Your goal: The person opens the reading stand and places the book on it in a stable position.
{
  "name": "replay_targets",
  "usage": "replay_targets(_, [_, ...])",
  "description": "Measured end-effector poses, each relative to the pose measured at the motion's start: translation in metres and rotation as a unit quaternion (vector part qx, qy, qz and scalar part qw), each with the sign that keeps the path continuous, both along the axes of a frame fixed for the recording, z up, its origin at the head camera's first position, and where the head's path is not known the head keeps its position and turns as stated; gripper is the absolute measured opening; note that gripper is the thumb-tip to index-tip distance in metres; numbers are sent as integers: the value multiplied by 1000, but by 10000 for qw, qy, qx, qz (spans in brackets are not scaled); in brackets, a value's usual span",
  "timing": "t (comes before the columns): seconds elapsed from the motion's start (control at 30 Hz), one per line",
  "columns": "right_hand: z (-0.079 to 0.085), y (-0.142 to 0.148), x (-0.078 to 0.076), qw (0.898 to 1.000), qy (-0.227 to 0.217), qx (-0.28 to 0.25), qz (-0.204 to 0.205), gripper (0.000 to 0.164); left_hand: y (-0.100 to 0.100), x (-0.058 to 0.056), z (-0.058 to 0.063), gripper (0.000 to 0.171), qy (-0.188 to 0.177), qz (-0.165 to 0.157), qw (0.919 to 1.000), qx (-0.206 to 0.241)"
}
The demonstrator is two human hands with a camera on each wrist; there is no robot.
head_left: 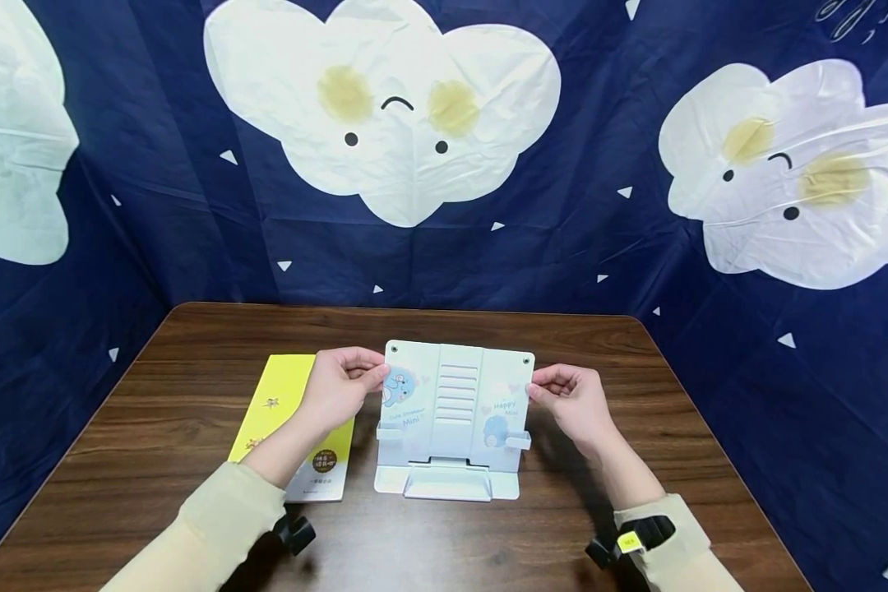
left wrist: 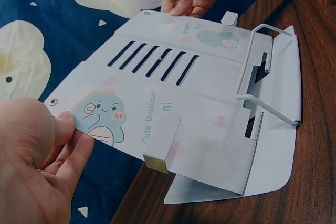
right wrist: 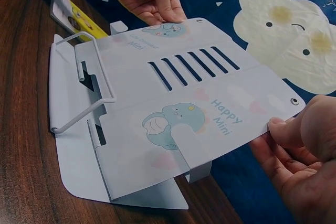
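A white book stand (head_left: 455, 403) with blue cartoon dinosaurs and slots down its middle panel stands tilted up on its base plate. My left hand (head_left: 344, 386) pinches its left edge near the upper corner, thumb on the printed face and fingers behind. On the opposite edge, my right hand (head_left: 573, 403) pinches the panel the same way. A wire ledge (left wrist: 262, 72) sticks out along the lower front, close to the base (right wrist: 79, 161). White page clips (left wrist: 163, 145) sit on both side edges.
Left of the stand, partly under my left forearm, lies a yellow and white book (head_left: 284, 395). Everything rests on a dark wooden table (head_left: 444, 543). Behind it hangs a navy cloth (head_left: 414, 263) printed with clouds.
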State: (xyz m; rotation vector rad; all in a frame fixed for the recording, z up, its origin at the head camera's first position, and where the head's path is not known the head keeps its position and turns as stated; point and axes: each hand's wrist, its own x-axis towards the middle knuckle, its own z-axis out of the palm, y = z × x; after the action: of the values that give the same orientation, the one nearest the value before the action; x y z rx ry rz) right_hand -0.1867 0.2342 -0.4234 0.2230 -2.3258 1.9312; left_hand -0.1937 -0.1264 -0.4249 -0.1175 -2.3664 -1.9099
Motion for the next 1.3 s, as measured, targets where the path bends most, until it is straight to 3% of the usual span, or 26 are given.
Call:
replay_targets(1.03, [4, 5, 9, 9989, 44, -392, 259, 12, 1, -3, 8, 16, 425, -126, 9982, -393])
replay_targets(1.3, [4, 5, 7, 9989, 11, -387, 283, 16, 1, -3, 15, 20, 900, -29, 9913, -957])
